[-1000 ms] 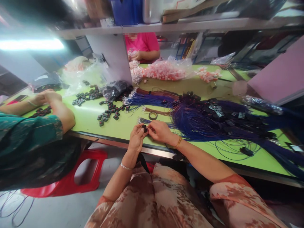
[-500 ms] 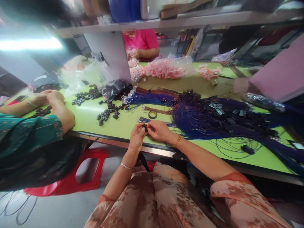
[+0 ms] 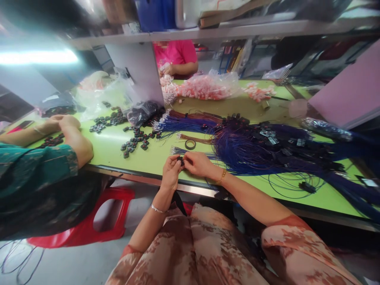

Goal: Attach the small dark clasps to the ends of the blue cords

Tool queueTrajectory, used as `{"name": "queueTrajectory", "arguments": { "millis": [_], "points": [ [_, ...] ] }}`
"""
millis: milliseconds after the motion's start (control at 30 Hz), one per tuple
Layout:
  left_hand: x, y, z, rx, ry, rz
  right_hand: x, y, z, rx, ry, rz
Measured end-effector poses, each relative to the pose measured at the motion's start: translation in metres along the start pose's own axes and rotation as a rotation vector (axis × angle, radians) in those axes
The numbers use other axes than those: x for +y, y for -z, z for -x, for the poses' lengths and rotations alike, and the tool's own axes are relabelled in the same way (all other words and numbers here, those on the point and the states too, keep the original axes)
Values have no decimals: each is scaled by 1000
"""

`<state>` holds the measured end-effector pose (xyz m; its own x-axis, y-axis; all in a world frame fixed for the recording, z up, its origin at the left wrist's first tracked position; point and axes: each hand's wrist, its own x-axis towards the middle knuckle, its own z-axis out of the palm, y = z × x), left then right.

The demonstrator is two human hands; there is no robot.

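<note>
My left hand (image 3: 171, 172) and my right hand (image 3: 198, 163) meet over the near edge of the green table (image 3: 113, 146). Both pinch a small black connector (image 3: 181, 160) between their fingertips. Thin blue wires (image 3: 190, 151) with bare metal ends lie just beyond my hands and run toward my right hand; whether it grips one I cannot tell. A big tangle of blue wires with black connectors (image 3: 267, 150) spreads to the right. Loose black connectors (image 3: 136, 139) are scattered to the left.
A person in a teal sleeve (image 3: 38, 166) sits at my left, hands on the table. Another in a pink top (image 3: 178, 55) works across it. Bags of pink parts (image 3: 208, 89), a tape roll (image 3: 190, 144) and a red stool (image 3: 89, 221) are nearby.
My hands have stayed pinched together on the connector, with only small finger movements. The view has shifted slightly.
</note>
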<state>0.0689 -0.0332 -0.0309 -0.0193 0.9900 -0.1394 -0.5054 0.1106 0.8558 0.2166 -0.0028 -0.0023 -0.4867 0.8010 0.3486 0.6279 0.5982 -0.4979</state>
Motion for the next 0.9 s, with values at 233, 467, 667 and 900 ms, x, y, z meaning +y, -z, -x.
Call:
{"name": "queueTrajectory", "arguments": {
  "millis": [233,467,667,900],
  "points": [
    [-3,-15,-9,-25,-62,47,54,41,-53,-8,-221,259],
    [-9,-11,-14,-11,-15,60,80,35,-67,-299,-318,540],
    [-7,-11,-12,-24,-9,59,86,39,-63,-250,-312,508],
    [-6,-12,-9,-17,-4,55,69,36,-68,-34,-228,244]
  ]
}}
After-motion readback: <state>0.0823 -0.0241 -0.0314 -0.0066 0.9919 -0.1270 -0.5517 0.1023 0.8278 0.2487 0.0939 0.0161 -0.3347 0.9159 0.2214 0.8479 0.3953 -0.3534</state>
